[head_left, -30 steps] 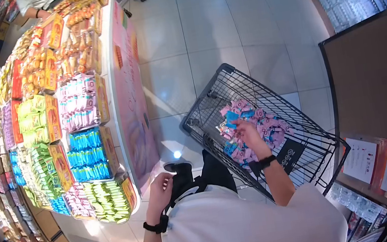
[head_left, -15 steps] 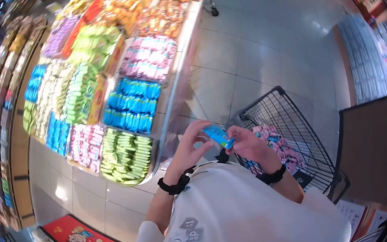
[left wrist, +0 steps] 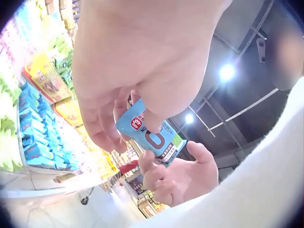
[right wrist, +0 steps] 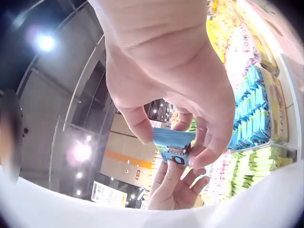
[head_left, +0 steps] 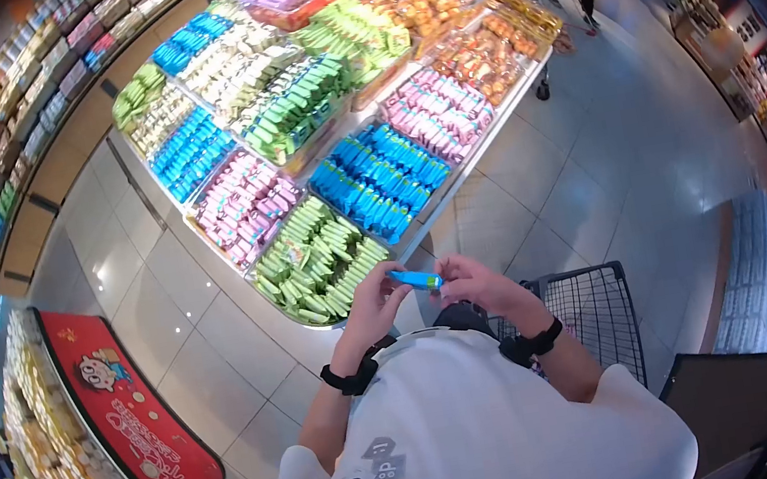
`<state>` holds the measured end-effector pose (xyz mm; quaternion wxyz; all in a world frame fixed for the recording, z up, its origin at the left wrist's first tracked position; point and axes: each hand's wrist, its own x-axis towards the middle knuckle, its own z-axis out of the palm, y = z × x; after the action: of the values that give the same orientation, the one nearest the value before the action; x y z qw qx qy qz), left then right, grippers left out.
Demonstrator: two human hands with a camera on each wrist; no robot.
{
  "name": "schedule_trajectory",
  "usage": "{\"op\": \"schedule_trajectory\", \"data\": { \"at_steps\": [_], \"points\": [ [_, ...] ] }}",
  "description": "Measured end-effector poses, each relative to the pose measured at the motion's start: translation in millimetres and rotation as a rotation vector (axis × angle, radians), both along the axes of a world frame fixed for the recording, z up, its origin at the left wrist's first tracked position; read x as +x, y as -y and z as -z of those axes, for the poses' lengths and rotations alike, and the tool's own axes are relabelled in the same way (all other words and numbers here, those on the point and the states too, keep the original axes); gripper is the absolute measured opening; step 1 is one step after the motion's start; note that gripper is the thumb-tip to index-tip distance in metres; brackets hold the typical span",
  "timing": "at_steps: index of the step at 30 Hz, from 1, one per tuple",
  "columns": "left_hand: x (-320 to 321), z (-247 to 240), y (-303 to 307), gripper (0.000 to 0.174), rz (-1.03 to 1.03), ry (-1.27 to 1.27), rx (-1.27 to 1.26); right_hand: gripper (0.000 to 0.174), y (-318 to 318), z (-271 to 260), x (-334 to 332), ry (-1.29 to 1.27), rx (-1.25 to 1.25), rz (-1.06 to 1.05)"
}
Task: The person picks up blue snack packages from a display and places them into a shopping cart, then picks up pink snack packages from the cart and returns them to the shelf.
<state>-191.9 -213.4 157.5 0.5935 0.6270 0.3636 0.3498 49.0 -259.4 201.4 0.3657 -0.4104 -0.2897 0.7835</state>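
Pinching one end of a blue pkt point(head_left: 417, 279), our L hand point(head_left: 374, 305) meets our R hand point(head_left: 479, 284), fingertips gripping the other end, midair just off the display table's point(head_left: 471, 158) nr corner. Fingers cover some lettering. The cart point(head_left: 592, 292) is half hidden behind our R forearm point(head_left: 568, 361); its load's barely visible. Table's far edge is cropped; tiled floor point(head_left: 220, 346) & blurry shelves point(head_left: 67, 79) beyond.

The display stand point(head_left: 455, 185) carries wrapped snacks point(head_left: 379, 180) grouped by colour (3 blue batches, 2 pink).
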Motion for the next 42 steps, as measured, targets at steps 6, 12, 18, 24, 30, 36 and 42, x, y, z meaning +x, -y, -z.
{"op": "schedule_trajectory", "data": {
  "at_steps": [6,12,18,24,30,36,42],
  "points": [
    [-14.0,1.6,-10.3,0.031,-0.092,-0.192,0.12,0.027,-43.8,-25.3,-33.0,0.934,0.502,-0.249],
    [-1.8,4.1,-23.6,0.031,-0.29,-0.201,0.234,0.026,-104.8,-2.9,-27.9,1.016,1.06,-0.485],
    [19.0,8.4,-50.5,0.029,-0.559,-0.303,0.233,0.024,-224.1,12.7,32.3,1.168,0.999,-0.678],
    [44.9,34.5,-55.2,0.018,-0.812,-0.286,-0.006,0.016,-340.9,41.0,83.5,1.266,1.166,-0.566],
    [74.0,37.2,-44.1,0.017,-0.929,-0.426,-0.11,0.021,-428.2,105.9,95.2,1.167,1.504,-0.424],
    [90.3,28.1,-25.4,0.016,-1.03,-0.504,-0.15,0.029,-467.1,143.0,88.9,1.257,1.344,-0.563],
    [93.1,20.4,-12.9,0.015,-1.072,-0.537,-0.22,0.025,-466.2,165.8,81.9,1.304,1.24,-0.677]
  ]
}}
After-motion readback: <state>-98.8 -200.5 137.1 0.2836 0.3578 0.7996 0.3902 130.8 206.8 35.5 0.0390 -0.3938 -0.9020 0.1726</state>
